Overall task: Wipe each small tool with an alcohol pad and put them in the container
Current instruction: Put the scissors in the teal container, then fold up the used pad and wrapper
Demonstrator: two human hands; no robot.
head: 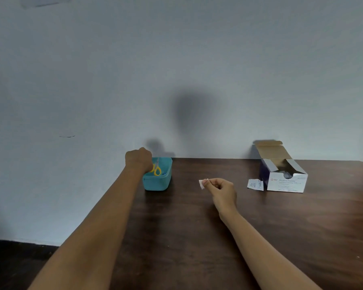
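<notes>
A teal plastic container (156,183) stands at the far left of the dark wooden table. My left hand (138,159) reaches over its left rim with curled fingers, holding small scissors with yellow handles (156,168) inside the container; the blades point up and away. Something bluish lies in the container beside them. My right hand (220,190) hovers over the middle of the table and pinches a small white alcohol pad (202,183) between thumb and fingertips.
An opened white and purple box of alcohol swabs (285,176) sits at the far right, its lid flap up. A torn pad wrapper (255,184) lies just left of it. The table (197,237) ends at the wall behind and drops off to the left.
</notes>
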